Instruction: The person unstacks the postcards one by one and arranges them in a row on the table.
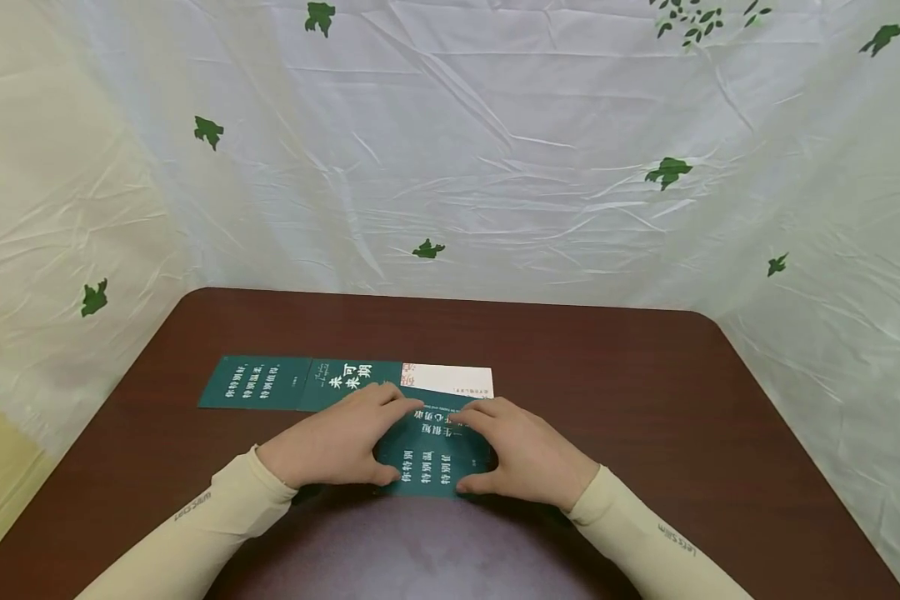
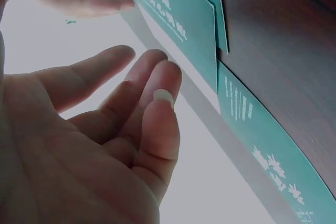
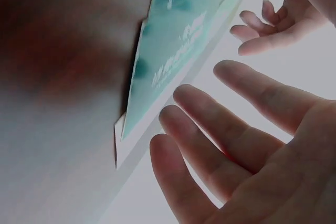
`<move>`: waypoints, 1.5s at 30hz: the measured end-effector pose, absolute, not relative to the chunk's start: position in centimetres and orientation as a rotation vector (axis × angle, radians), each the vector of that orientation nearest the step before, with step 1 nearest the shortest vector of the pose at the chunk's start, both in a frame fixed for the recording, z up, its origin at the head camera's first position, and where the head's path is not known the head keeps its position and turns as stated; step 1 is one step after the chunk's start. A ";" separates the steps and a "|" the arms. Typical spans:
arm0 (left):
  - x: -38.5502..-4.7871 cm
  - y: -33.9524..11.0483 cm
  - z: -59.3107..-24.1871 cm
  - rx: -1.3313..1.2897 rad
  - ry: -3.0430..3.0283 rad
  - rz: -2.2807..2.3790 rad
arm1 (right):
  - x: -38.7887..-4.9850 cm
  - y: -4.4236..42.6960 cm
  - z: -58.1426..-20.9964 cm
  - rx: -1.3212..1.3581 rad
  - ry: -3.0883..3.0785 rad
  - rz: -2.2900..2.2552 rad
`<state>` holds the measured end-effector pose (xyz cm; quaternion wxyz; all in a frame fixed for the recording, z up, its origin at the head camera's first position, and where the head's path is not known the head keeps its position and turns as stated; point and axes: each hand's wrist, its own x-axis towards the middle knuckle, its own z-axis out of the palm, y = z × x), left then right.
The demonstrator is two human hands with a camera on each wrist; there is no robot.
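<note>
Both hands frame teal cards with white writing (image 1: 435, 467), which lie overlapping on the dark table. The left hand (image 1: 345, 437) is over their left side, its thumb near the lower left edge. The right hand (image 1: 521, 450) is at their right side, thumb near the lower right corner. In the left wrist view the left hand (image 2: 115, 124) has loosely bent fingers beside a teal card (image 2: 189, 24). The right wrist view has the right hand (image 3: 247, 150) with spread fingers, apart from the teal card (image 3: 173, 51). Neither hand visibly grips anything.
Two more teal cards (image 1: 255, 383) lie end to end at the left. A white card with red print (image 1: 450, 379) lies behind the hands, partly covered. The brown table (image 1: 607, 358) meets white sheeting (image 1: 532, 208) with green shapes.
</note>
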<state>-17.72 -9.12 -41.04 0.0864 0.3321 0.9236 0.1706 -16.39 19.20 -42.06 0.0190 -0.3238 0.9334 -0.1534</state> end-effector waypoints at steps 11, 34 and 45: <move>-20.2 -9.5 -41.2 0.992 2.767 0.508 | -18.4 19.6 -42.2 -0.875 2.895 -0.538; -22.3 -9.3 -41.8 0.926 2.704 0.479 | -19.4 19.7 -42.9 -0.819 2.880 -0.530; -22.9 -8.8 -42.0 0.940 2.690 0.469 | -19.6 19.6 -43.1 -0.805 2.883 -0.521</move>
